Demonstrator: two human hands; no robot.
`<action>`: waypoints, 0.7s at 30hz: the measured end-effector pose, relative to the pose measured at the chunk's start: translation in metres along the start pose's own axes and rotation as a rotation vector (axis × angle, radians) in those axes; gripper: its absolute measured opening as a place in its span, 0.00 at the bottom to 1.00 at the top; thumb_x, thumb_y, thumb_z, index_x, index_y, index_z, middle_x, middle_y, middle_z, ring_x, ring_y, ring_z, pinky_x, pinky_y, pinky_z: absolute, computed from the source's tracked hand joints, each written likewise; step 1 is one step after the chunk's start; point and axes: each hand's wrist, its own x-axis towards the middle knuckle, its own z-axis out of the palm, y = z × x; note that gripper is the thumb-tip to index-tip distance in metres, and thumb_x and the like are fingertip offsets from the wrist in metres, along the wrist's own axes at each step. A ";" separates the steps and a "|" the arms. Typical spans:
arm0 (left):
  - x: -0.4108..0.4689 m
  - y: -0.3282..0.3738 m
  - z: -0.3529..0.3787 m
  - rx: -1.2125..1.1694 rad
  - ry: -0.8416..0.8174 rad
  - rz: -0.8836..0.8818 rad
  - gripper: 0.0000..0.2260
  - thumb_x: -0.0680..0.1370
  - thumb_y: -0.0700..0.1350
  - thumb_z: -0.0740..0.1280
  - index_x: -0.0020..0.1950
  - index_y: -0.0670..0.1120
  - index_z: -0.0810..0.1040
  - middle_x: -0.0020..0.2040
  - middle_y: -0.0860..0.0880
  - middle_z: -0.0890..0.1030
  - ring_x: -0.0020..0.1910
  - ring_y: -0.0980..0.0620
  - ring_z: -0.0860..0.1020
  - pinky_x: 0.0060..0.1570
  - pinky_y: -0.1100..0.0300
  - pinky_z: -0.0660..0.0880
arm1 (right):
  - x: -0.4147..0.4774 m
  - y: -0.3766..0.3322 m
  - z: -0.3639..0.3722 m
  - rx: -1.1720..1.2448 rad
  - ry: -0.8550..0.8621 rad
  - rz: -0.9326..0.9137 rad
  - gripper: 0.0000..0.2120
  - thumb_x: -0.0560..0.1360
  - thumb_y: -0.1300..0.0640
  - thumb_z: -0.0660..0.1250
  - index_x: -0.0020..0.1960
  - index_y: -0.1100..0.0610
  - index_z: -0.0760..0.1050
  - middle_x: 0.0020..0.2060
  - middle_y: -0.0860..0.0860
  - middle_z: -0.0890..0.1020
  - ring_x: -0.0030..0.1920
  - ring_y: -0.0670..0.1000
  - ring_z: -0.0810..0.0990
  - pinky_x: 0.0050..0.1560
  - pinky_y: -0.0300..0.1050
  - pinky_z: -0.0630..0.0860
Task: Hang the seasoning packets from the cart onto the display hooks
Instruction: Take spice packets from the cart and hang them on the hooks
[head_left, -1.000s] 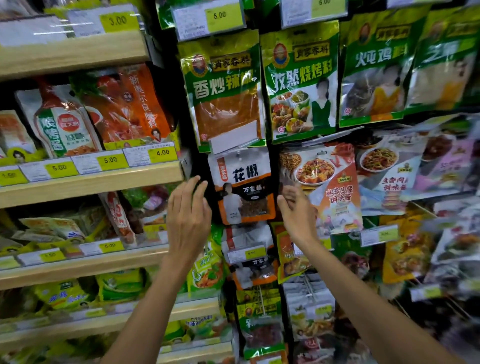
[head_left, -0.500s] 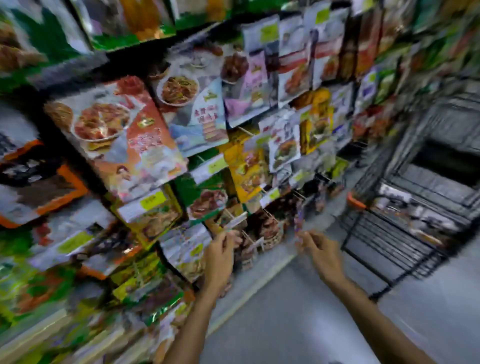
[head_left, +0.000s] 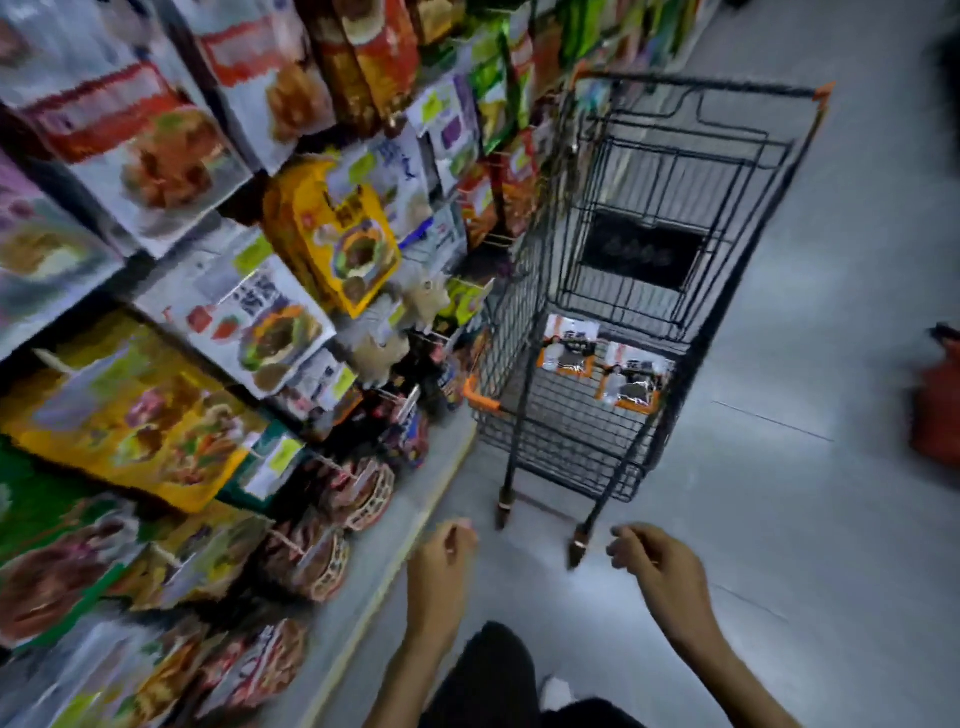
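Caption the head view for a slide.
Empty left hand and right hand hover before the cart, two packets on its floor.

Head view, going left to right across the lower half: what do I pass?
hung packets → left hand → right hand → red object. The cart is left out: it spans both hands.

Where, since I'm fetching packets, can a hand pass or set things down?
The cart is open on top, with bare mesh beside its two packets; grey floor right of it is free. The hanging display is crowded.
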 end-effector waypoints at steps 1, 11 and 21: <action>0.013 0.011 0.009 0.024 -0.030 0.009 0.10 0.81 0.44 0.60 0.41 0.47 0.77 0.39 0.45 0.80 0.39 0.50 0.76 0.42 0.56 0.72 | 0.012 0.001 -0.005 0.014 0.028 0.012 0.12 0.78 0.60 0.64 0.38 0.50 0.78 0.30 0.47 0.84 0.33 0.42 0.82 0.39 0.38 0.76; 0.196 0.108 0.110 0.129 -0.233 0.170 0.10 0.81 0.40 0.60 0.46 0.52 0.77 0.41 0.52 0.82 0.40 0.53 0.78 0.41 0.57 0.72 | 0.176 0.000 -0.029 0.051 0.285 0.186 0.11 0.79 0.60 0.64 0.39 0.51 0.78 0.34 0.48 0.84 0.39 0.48 0.83 0.43 0.46 0.77; 0.398 0.147 0.219 0.351 -0.331 0.224 0.10 0.81 0.41 0.60 0.46 0.44 0.80 0.38 0.44 0.81 0.34 0.48 0.76 0.35 0.59 0.68 | 0.380 0.011 -0.013 0.170 0.360 0.349 0.08 0.80 0.57 0.61 0.48 0.56 0.79 0.36 0.49 0.82 0.36 0.46 0.80 0.32 0.33 0.72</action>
